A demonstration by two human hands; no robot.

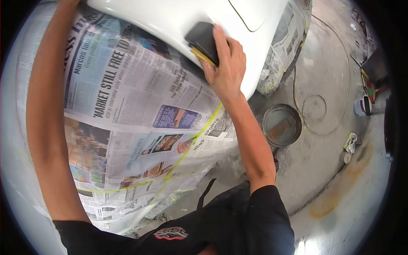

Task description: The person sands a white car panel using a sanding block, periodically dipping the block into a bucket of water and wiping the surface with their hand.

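Note:
My right hand [229, 70] grips a dark block with a yellow edge [204, 40], pressed against a glossy white car body panel [170, 23]. The thumb lies along the block's near side and the fingers over its far end. Newspaper sheets [140, 93], held by yellow-green tape [182, 157], cover the surface just below the panel. My left arm stretches up along the left side, over the newspaper, and its hand is beyond the top edge of the view.
On the grey floor to the right sits a round basin [282, 126] of water with a brown block in it. A thin hose [296, 91] curls beside it. A white bucket [362, 106] and a crumpled packet [350, 143] are further right.

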